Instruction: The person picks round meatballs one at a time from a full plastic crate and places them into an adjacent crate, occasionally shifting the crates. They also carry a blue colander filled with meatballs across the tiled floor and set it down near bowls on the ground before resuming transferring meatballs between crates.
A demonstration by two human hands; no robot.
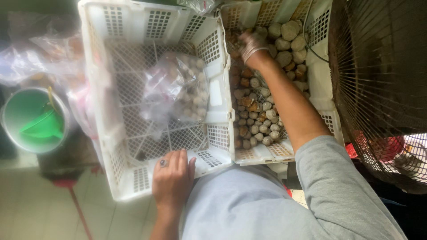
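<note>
Down in the head view, the left hand [172, 178] lies at the lower middle of the frame, fingers flat and spread over the near rim of a white lattice crate [133, 178], gripping nothing but that edge; a ring shows on one finger. Inside this crate, at the centre of the frame, sits a clear plastic bag [175, 89] filled with small round pieces. To its right a second white crate [262, 153] holds a heap of brownish-grey balls [258, 120], smaller ones lower, larger ones toward the top. The right hand [250, 46], blurred at the upper middle, reaches among the larger balls; whether its fingers are closed on one I cannot tell. A green bucket [31, 120] stands at the left edge, and a dark wire cage [378, 80] fills the right side.
</note>
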